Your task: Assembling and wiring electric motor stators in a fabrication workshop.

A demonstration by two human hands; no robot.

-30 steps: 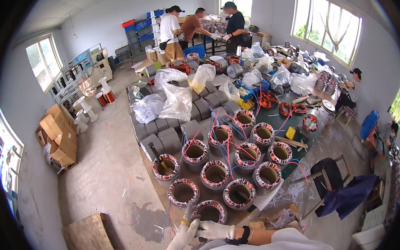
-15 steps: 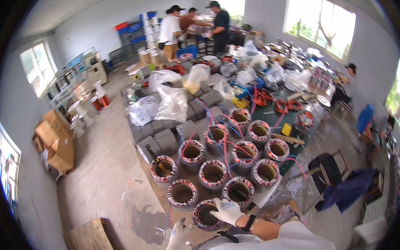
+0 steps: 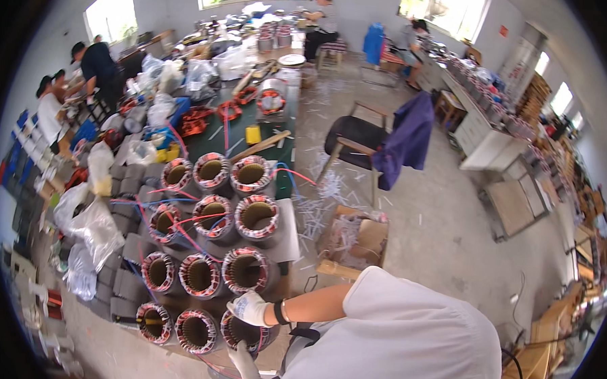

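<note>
Several grey motor stators with red-and-white laced windings stand upright in rows at the table's near end. Both my hands are at the nearest one, a stator with an open dark bore. White-gloved, my right hand is closed over its far rim with bent fingers. My left hand, also gloved, grips the near side of the rim, its fingertips partly hidden. Just beyond my right hand is another stator. A stator at the left of the near row has a dark and yellow tool lying across its opening.
Red and blue wires trail between the stators. Bare grey cores and plastic bags lie to the left. A cardboard box of paper strips and a chair with a purple cloth stand on the right. Other people work farther off.
My view has swung to the right, bringing the chair and right-hand bench nearer the middle. My left hand has come from beside the nearest stator onto its rim; my right hand stays there.
</note>
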